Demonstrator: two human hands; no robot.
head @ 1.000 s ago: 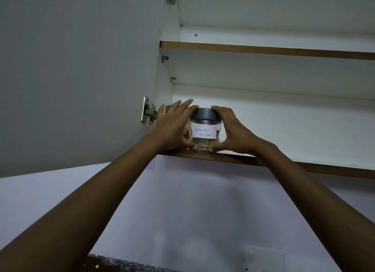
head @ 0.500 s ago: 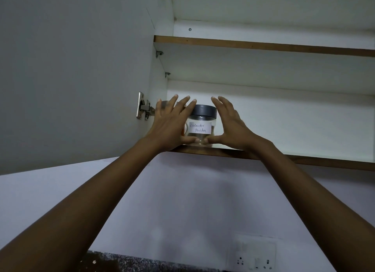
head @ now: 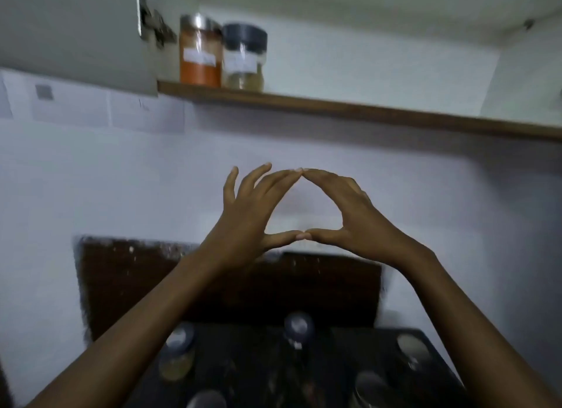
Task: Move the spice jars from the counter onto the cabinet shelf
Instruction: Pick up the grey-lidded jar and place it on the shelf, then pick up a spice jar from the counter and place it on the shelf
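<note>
Evidently empty, left hand [head: 246, 213] and right hand [head: 343, 213] hover, straight fingers [head: 282, 181] touching tips; two spice jars [head: 199, 51] crowd the left end of the cabinet shelf [head: 365, 109], probably leaving room for others on the bench [head: 243, 362].

Both bare forearms reach forward and up; the left hand [head: 249, 216] and right hand [head: 349, 213] are empty, fingers extended, with fingertips and thumb tips meeting in a triangle

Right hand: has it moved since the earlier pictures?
Yes. The right hand was at the shelf edge beside the dark-lidded jar; now it hangs well below that edge, open, holding nothing.
</note>
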